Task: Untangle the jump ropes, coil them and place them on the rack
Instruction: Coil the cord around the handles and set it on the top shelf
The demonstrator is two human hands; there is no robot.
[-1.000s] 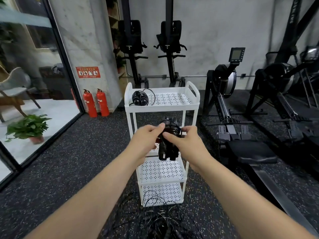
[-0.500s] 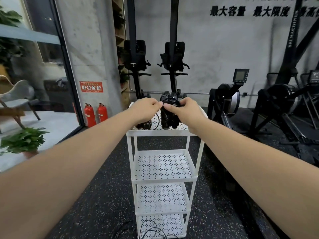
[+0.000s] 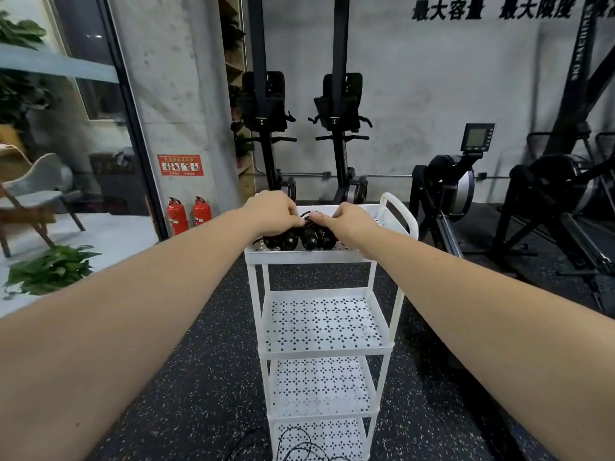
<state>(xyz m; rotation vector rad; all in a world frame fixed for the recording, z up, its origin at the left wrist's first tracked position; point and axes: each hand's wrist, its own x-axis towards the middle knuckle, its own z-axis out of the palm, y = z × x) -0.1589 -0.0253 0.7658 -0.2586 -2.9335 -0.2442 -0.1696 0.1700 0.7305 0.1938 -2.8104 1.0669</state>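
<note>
A white four-tier rack point(image 3: 301, 257) stands straight ahead on the dark floor. Its top shelf carries two coiled black jump ropes side by side: one bundle point(image 3: 279, 240) on the left, a second bundle point(image 3: 316, 237) beside it with its handle ends facing me. My left hand point(image 3: 271, 212) and my right hand point(image 3: 352, 224) both rest over the second bundle, fingers pinched on its cord from either side. Loose black rope point(image 3: 299, 445) lies tangled at the foot of the rack.
Two upright ski machines point(image 3: 339, 111) stand against the wall behind the rack. Rowing machines point(image 3: 449, 188) fill the right side. Two red fire extinguishers point(image 3: 178, 216) and a potted plant point(image 3: 50, 271) sit at the left by a glass wall.
Both hands lifted the coiled rope from the middle-shelf height up to the top shelf and set it down beside the first bundle. My view tilted upward.
</note>
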